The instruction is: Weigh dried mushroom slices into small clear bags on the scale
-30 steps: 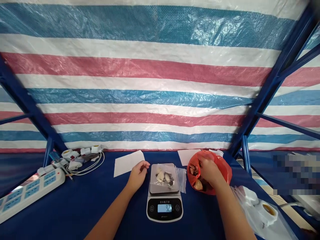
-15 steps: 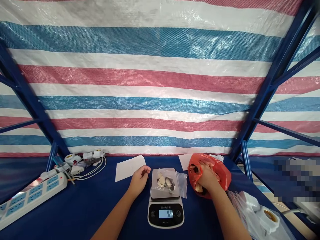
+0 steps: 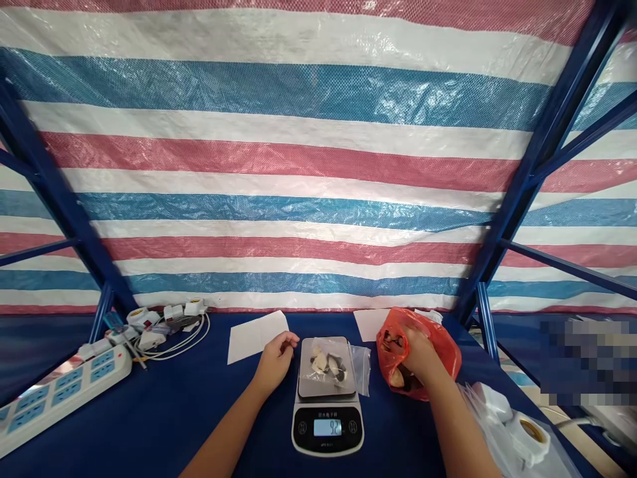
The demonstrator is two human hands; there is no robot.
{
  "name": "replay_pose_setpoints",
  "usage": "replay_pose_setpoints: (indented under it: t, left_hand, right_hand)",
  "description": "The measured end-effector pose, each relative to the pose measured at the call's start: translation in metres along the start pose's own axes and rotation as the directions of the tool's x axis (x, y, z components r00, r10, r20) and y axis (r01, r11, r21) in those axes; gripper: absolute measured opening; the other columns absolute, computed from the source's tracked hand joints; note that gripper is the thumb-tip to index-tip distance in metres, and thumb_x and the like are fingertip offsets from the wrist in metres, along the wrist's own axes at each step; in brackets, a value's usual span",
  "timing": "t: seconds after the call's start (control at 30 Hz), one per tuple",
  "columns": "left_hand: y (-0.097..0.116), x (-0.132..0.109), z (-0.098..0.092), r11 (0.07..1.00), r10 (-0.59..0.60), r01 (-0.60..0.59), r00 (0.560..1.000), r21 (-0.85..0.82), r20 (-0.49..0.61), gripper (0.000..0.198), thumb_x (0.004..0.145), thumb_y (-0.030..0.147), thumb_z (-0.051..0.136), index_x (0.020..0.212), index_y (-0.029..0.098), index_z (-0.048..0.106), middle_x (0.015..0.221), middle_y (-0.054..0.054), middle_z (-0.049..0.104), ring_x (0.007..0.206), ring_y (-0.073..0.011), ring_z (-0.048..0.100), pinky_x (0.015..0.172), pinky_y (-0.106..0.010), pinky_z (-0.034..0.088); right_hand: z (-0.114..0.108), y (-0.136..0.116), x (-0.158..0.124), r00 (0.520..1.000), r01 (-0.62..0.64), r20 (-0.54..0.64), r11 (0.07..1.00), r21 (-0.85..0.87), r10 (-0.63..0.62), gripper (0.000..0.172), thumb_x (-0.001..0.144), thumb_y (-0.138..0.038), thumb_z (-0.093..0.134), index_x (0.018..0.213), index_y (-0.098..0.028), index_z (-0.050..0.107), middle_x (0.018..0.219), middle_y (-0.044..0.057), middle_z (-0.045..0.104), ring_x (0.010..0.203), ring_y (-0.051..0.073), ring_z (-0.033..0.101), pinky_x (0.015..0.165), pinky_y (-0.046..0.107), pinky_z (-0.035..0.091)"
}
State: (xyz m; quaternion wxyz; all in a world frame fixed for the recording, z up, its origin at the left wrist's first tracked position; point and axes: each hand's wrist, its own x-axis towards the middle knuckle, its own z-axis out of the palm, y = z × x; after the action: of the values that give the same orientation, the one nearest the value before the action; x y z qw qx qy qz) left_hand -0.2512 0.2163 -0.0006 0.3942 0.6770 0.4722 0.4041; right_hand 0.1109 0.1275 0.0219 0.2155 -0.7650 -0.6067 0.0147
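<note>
Scale (image 3: 327, 425) set midway, likely for easy reach. My left hand (image 3: 276, 360), ten o'clock: half-curled, apparently empty. Right hand (image 3: 417, 353), two o'clock: inside red bag (image 3: 446, 346), grip hidden.

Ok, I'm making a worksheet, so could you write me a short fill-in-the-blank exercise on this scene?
The right hand is inside a plastic bag coloured ____.
Between the left hand and that bag stands a digital ____.
The tarp behind the table has a pattern of ____.

Missing words: red; scale; stripes.
</note>
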Motion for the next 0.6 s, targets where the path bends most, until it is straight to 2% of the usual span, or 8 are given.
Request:
replay_pose_setpoints:
  t: [0.13,0.23,0.3,0.4,0.5,0.57,0.6]
  left_hand:
    - [0.002,0.0,0.0,1.0,-0.005,0.005,1.0,0.0,0.001,0.032,0.07,0.036,0.05,0.092,0.02,0.067,0.087,-0.004,0.065,0.072,-0.0184,0.061,0.074,-0.035,0.051]
    - [0.002,-0.001,-0.001,1.0,-0.006,0.006,1.0,-0.002,0.004,0.032,0.071,0.036,0.05,0.092,0.02,0.067,0.088,-0.004,0.066,0.073,-0.0184,0.061,0.074,-0.035,0.051]
    - [0.003,-0.001,-0.002,1.0,-0.004,0.004,1.0,-0.005,0.008,0.031,0.071,0.036,0.05,0.092,0.021,0.067,0.088,-0.004,0.066,0.073,-0.0183,0.062,0.075,-0.034,0.051]
    - [0.002,-0.001,-0.002,1.0,-0.001,0.002,1.0,-0.008,0.011,0.03,0.072,0.035,0.05,0.092,0.021,0.068,0.088,-0.004,0.066,0.074,-0.0184,0.061,0.075,-0.034,0.051]
    - [0.0,0.0,-0.002,1.0,0.001,-0.001,1.0,-0.011,0.009,0.03,0.071,0.034,0.05,0.092,0.021,0.068,0.087,-0.004,0.066,0.074,-0.0182,0.061,0.075,-0.034,0.051]
    - [-0.001,0.0,-0.001,1.0,0.003,-0.003,1.0,-0.013,0.005,0.03,0.071,0.033,0.05,0.092,0.021,0.068,0.087,-0.004,0.066,0.072,-0.018,0.061,0.074,-0.034,0.051]
    - [-0.001,0.0,-0.001,1.0,0.004,-0.004,1.0,-0.015,0.002,0.03,0.071,0.033,0.05,0.092,0.021,0.068,0.087,-0.004,0.065,0.072,-0.018,0.061,0.074,-0.034,0.051]
  right_hand:
    - [-0.008,-0.004,-0.001,0.999,-0.021,0.04,1.0,-0.015,0.021,0.04,0.081,-0.006,0.059,0.117,-0.012,0.073,0.109,0.017,0.076,0.102,0.031,0.07,0.081,0.033,0.045]
    - [-0.015,-0.005,-0.002,0.998,-0.046,0.045,0.999,0.008,0.045,0.047,0.078,-0.003,0.057,0.121,-0.014,0.073,0.109,0.016,0.076,0.101,0.03,0.07,0.079,0.032,0.046]
    - [-0.017,-0.004,-0.003,0.997,-0.083,0.012,0.991,0.103,0.082,0.048,0.081,-0.006,0.053,0.124,-0.016,0.073,0.111,0.015,0.076,0.102,0.029,0.07,0.082,0.033,0.048]
    - [-0.016,-0.001,0.0,0.986,-0.123,-0.065,0.938,0.325,0.152,0.039,0.089,-0.017,0.048,0.115,-0.018,0.076,0.109,0.014,0.076,0.102,0.03,0.07,0.089,0.039,0.051]
    - [-0.012,0.006,0.006,0.978,-0.127,-0.094,0.893,0.432,0.185,0.04,0.087,-0.024,0.05,0.117,-0.018,0.076,0.114,0.014,0.076,0.108,0.031,0.07,0.096,0.043,0.052]
    - [-0.01,0.012,0.01,0.978,-0.13,-0.084,0.869,0.478,0.193,0.043,0.085,-0.027,0.052,0.12,-0.017,0.074,0.115,0.014,0.076,0.104,0.03,0.072,0.093,0.043,0.055]
    - [-0.01,0.015,0.011,0.978,-0.134,-0.074,0.854,0.503,0.197,0.043,0.084,-0.03,0.052,0.119,-0.017,0.074,0.111,0.013,0.078,0.096,0.029,0.073,0.087,0.042,0.058]
